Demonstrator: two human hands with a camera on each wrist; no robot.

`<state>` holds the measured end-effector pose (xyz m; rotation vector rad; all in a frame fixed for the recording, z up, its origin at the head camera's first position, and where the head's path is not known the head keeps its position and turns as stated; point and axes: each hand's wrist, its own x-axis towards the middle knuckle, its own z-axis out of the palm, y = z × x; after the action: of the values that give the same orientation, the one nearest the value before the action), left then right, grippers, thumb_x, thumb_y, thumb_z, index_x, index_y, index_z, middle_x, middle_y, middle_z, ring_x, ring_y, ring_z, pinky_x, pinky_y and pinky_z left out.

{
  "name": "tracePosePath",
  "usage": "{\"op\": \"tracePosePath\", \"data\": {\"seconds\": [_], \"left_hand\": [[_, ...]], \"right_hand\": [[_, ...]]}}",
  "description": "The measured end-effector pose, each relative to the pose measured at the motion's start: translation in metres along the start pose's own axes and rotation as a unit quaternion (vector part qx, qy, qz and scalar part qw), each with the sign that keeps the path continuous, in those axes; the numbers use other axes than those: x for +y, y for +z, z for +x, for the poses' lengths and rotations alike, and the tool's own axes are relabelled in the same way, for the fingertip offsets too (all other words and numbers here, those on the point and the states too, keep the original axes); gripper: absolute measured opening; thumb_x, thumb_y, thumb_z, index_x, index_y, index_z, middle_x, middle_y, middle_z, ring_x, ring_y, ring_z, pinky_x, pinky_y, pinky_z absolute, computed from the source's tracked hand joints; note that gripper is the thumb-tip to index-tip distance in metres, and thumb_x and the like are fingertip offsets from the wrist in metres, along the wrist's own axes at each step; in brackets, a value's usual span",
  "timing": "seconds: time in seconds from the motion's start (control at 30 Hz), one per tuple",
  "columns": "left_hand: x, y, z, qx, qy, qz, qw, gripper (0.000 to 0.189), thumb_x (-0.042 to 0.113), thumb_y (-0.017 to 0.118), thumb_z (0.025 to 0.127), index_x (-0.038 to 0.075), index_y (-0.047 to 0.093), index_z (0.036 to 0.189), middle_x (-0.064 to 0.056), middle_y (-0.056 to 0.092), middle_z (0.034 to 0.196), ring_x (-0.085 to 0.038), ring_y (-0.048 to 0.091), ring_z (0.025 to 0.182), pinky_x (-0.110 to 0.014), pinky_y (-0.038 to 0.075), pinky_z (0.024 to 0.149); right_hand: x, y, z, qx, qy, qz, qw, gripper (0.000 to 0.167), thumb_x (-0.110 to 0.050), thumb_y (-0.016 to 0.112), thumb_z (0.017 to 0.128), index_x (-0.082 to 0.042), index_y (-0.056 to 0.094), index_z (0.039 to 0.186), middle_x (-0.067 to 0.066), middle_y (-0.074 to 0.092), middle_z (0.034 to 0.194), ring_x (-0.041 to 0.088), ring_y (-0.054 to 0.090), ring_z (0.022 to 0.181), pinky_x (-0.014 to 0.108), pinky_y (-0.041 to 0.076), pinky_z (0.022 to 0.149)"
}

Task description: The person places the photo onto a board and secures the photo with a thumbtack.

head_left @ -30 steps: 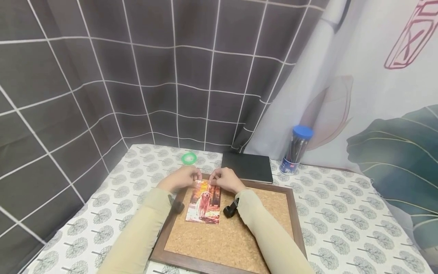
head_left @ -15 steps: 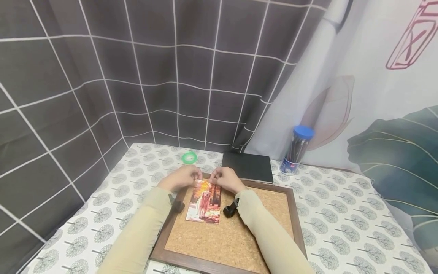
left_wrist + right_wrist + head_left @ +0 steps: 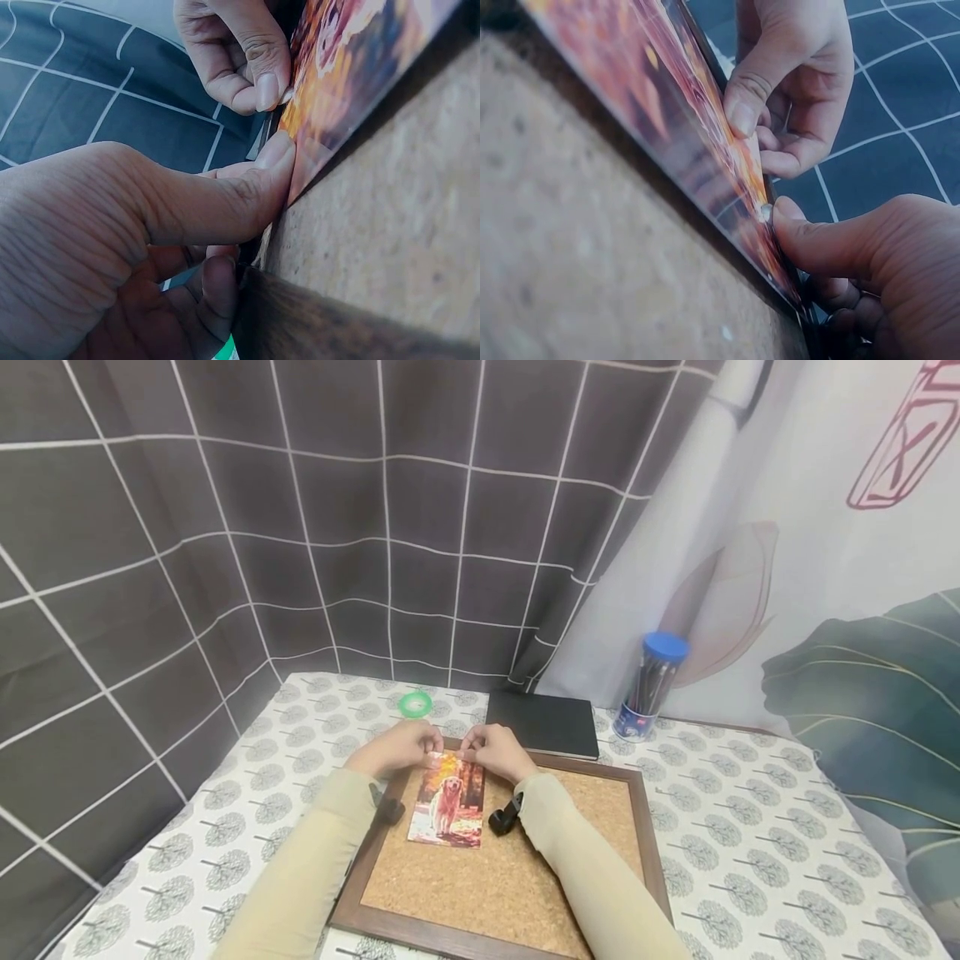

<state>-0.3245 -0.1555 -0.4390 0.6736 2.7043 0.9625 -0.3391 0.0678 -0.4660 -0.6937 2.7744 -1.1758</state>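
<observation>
A photo print of a golden dog among autumn leaves (image 3: pixel 447 806) lies over the upper left part of a wood-framed corkboard (image 3: pixel 480 881). My left hand (image 3: pixel 397 750) pinches its top left corner, the thumb (image 3: pixel 259 176) flat on the print. At the top edge further right, my right hand (image 3: pixel 498 752) pinches the print with fingers curled. A small shiny, clear bit (image 3: pixel 766 213) shows at the right thumb's tip; I cannot tell what it is. Both hands sit close together near the frame's far edge. In the wrist views the print's near edge stands slightly off the cork.
Behind the board lies a black notebook (image 3: pixel 551 724), close to its frame. A green ring (image 3: pixel 415 704) is on the tree-print tablecloth (image 3: pixel 750 860) at the back left. A blue-lidded clear jar of pens (image 3: pixel 648 689) stands at the back right, before the curtains.
Almost nothing moves. Both hands stay at the photo's top edge, and the whole head view shifts very slightly.
</observation>
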Motion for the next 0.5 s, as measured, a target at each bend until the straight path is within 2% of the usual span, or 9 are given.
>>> {"op": "tracePosePath", "data": {"seconds": [0.2,0.5], "left_hand": [[-0.0008,0.001,0.0004,-0.004,-0.002,0.0,1.0,0.017,0.012,0.08,0.08,0.013,0.068,0.093,0.0,0.061,0.086,-0.016,0.056,0.081,-0.036,0.049,0.079],[-0.0017,0.0008,0.0014,0.001,0.017,0.001,0.9998,0.017,0.004,0.078,0.079,0.011,0.068,0.091,0.001,0.063,0.083,-0.016,0.057,0.079,-0.037,0.05,0.08]], "right_hand": [[-0.0011,0.0003,-0.0011,-0.003,-0.001,-0.003,1.0,0.011,-0.023,0.079,0.085,-0.017,0.071,0.081,-0.004,0.051,0.063,0.011,0.046,0.061,0.031,0.043,0.07],[-0.0027,0.0005,0.0006,0.0,-0.002,-0.012,0.9999,0.011,-0.022,0.079,0.086,-0.017,0.071,0.081,-0.004,0.05,0.062,0.011,0.045,0.06,0.029,0.042,0.066]]}}
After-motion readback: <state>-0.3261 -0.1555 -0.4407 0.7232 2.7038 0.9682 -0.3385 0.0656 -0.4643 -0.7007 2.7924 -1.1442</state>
